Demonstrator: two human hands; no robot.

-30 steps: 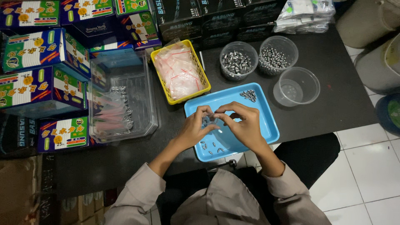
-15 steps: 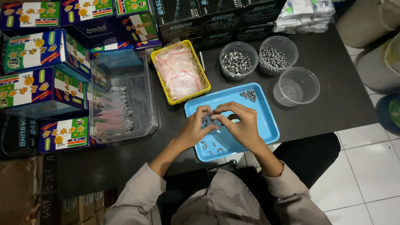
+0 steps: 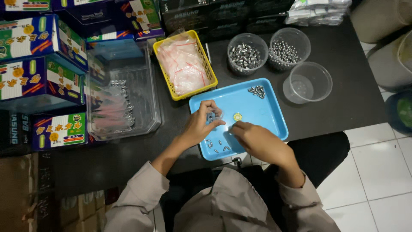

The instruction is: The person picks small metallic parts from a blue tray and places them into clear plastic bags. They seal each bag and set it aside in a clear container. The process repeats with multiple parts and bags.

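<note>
1. The left hand (image 3: 201,124), just left of the frame's centre, has its grip pinched narrow around a small clear bag (image 3: 213,116), held just above the blue tray (image 3: 274,116), so that anything dropped would likely land in the tray.
2. The right hand (image 3: 253,137) rests low on the tray with fingers curled down; whether its grip holds a piece I cannot tell, since the fingertips are hidden.
3. A small yellow ring-shaped piece (image 3: 237,116) lies between the hands. Loose metal pieces (image 3: 216,145) lie near the tray's lower edge, and a small heap (image 3: 257,90) sits at its upper right, all within easy reach.
4. Above the tray, a yellow basket (image 3: 212,73) holds clear bags with red strips. Right of it stand two round tubs of metal pieces (image 3: 244,56) and balls (image 3: 285,51), and a seemingly empty tub (image 3: 307,83).
5. A clear bin (image 3: 141,107) on the dark worktop (image 3: 356,103) blurs its contents. Coloured boxes (image 3: 38,81) at the left are cut off by the frame.
</note>
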